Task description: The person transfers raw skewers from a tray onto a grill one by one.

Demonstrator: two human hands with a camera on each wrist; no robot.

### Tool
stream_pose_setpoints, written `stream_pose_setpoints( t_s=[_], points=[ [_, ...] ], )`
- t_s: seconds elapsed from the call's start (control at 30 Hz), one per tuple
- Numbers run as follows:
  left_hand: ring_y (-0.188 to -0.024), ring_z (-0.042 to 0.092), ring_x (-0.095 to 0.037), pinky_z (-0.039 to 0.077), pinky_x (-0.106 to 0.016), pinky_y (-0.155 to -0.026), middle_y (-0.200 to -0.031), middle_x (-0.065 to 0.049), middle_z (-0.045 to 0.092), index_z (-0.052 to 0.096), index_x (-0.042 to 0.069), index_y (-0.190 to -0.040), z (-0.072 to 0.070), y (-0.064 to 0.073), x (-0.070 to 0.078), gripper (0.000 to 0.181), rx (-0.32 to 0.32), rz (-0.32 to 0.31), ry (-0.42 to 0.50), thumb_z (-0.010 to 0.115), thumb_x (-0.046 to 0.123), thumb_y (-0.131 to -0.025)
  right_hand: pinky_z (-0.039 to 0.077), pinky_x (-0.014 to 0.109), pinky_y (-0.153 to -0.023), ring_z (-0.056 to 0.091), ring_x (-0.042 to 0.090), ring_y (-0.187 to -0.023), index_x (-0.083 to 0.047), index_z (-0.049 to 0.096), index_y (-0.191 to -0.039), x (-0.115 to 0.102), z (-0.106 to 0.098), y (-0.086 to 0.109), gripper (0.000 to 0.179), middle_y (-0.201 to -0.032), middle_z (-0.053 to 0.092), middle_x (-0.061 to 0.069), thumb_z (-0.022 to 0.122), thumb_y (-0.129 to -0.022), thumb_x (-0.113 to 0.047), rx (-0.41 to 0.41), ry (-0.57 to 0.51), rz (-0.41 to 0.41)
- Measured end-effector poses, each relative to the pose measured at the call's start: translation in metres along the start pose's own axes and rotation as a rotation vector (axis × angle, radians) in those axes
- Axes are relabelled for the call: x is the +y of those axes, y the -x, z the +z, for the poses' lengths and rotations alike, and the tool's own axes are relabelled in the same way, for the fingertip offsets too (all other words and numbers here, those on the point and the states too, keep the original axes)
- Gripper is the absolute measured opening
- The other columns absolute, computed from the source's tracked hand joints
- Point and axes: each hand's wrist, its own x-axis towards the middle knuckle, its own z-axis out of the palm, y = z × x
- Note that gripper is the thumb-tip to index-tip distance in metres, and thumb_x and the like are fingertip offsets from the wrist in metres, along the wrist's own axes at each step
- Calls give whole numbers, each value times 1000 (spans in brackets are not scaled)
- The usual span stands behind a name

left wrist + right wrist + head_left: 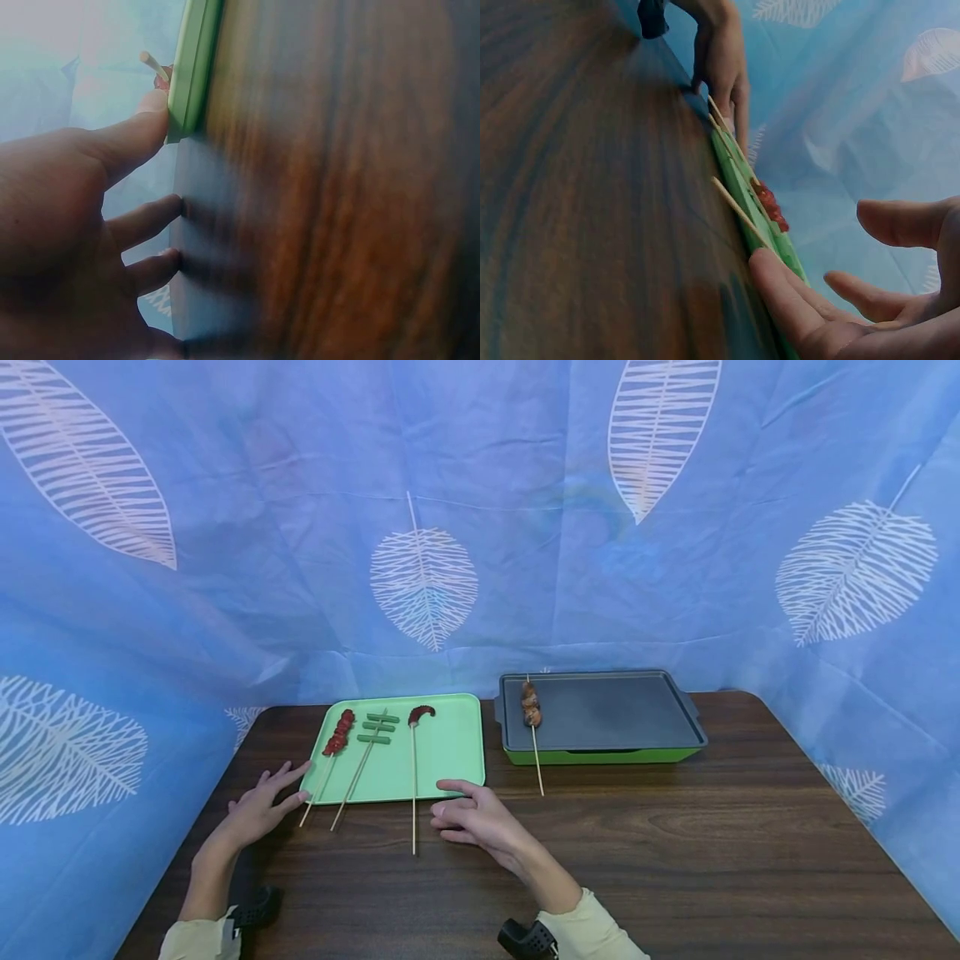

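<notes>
My left hand (257, 807) rests at the near left corner of a light green tray (459, 739), its fingers spread and its thumb at the rim in the left wrist view. Across the tray lie three skewers: one with red chunks (340, 732), one with green pieces (380, 727) and one with a curled dark red tentacle (422, 714). Their sticks jut past the front edge. My right hand (483, 822) hovers by the near right part of the tray, fingers loosely bent, just right of the tentacle skewer's stick (414, 802). It grips nothing.
Right of the tray stands a green-based griddle with a dark grey plate (615, 710). A skewer of brown chunks (531, 703) lies on its left side, stick over the front edge. Everything stands on a dark wooden table (712, 843) before a blue leaf-print cloth (510, 585).
</notes>
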Motion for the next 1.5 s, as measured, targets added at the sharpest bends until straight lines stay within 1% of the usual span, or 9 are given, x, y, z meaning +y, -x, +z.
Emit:
stream_pose_setpoints(
  t_s=[0.17, 0.4, 0.53, 0.67, 0.83, 0.93, 1.03, 1.17, 1.5],
  points=[
    [-142, 2, -70, -1, -95, -87, -162, -38, 15, 34, 7, -160, 2, 0, 0, 71, 2, 18, 12, 58, 43, -104, 54, 45, -99, 63, 38, -121, 4, 36, -155, 9, 5, -4, 61, -133, 60, 27, 62, -101, -7, -13, -50, 22],
    [-142, 2, -70, -1, -95, -86, -162, -38, 15, 34, 7, -160, 0, 0, -2, 71, 5, 16, 14, 58, 44, -104, 52, 47, -102, 61, 39, -125, 3, 33, -157, 19, 11, -13, 64, -134, 60, 27, 59, -100, -5, -36, -158, 39],
    [-142, 2, -70, -1, -95, -87, -162, -38, 15, 34, 8, -160, -1, 1, -1, 71, 4, 9, 9, 58, 43, -104, 55, 47, -97, 63, 41, -123, 4, 31, -157, 26, 16, -19, 65, -134, 61, 29, 61, -100, -5, -38, -237, 23],
    [-142, 2, -70, 0, -95, -87, -162, -37, 15, 34, 9, -161, -2, 0, 0, 72, 5, -2, -3, 58, 46, -104, 58, 44, -91, 69, 38, -114, 5, 33, -155, 29, 18, -24, 63, -129, 64, 32, 61, -99, -3, -2, -275, 4],
    [-142, 2, -70, 0, -95, -87, -162, -37, 16, 34, 9, -161, -2, 0, 0, 72, 8, 0, -2, 58, 46, -104, 60, 41, -86, 74, 32, -102, 8, 42, -150, 28, 18, -29, 58, -120, 67, 34, 64, -97, 2, 46, -280, -1],
    [-142, 3, -70, 0, -95, -87, -162, -37, 16, 34, 9, -160, -2, 0, -1, 71, 8, 0, -2, 58, 45, -104, 60, 40, -85, 75, 30, -98, 8, 47, -147, 28, 17, -31, 54, -117, 68, 32, 65, -96, 2, 54, -265, 4],
    [-142, 3, -70, 0, -95, -88, -162, -37, 16, 34, 9, -160, -2, -1, -1, 71, 8, -4, -7, 58, 45, -104, 60, 39, -85, 74, 29, -99, 10, 52, -143, 28, 15, -33, 49, -118, 68, 31, 66, -97, 2, 48, -239, 9],
    [-143, 3, -69, -1, -94, -88, -162, -37, 16, 34, 9, -161, -1, 0, -1, 72, 11, -12, -4, 58, 46, -104, 60, 39, -85, 74, 31, -102, 12, 53, -141, 27, 14, -34, 46, -121, 67, 31, 65, -98, 2, 41, -227, 8],
    [-143, 3, -69, -1, -94, -88, -162, -37, 16, 34, 10, -161, -1, -1, -2, 72, 13, -4, -5, 58, 47, -104, 61, 40, -82, 74, 31, -100, 10, 56, -140, 26, 18, -30, 46, -119, 68, 30, 68, -97, 2, 78, -218, -4]
  ],
)
